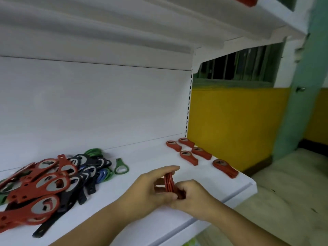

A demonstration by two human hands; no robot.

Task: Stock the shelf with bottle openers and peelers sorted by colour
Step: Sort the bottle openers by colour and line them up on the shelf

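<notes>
Both hands meet over the white shelf [145,157] near its front edge. My left hand [150,189] and my right hand [191,197] together grip a small stack of red bottle openers [169,181], held on edge between the fingers. Several red openers [188,156] lie in neat rows at the shelf's right end, with a stacked red pile [225,168] nearest the edge. At the left sits a mixed heap of red [44,185], black [85,174], blue and green openers. A single green opener [120,166] lies apart beside the heap.
The shelf's white back panel [88,107] rises behind, and an upper shelf [159,23] overhangs. To the right are a yellow wall [234,125], a green pillar and a barred window. The shelf's right corner [252,185] drops to the floor.
</notes>
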